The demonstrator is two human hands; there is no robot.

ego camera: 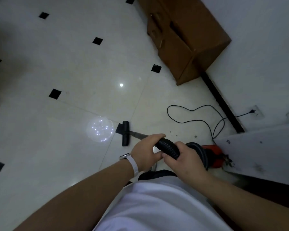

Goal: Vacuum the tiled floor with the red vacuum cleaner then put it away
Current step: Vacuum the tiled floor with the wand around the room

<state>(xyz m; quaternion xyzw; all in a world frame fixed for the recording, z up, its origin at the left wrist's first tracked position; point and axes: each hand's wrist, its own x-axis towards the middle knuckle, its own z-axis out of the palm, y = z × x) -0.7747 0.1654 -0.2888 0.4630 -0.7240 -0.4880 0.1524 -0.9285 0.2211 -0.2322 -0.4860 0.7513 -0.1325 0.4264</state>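
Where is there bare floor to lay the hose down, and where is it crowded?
Bare tile lies left of the floor brush and between it and the brown cabinet. Crowded: near the wall, where the cord loops beside the red vacuum and crumbs. The left hand and right hand grip the hose.

Most of the red vacuum cleaner [213, 148] lies hidden behind the right hand [186, 161], its black hose [168, 148] and a white panel [257, 152], while the brown cabinet [182, 34] runs off the top edge.
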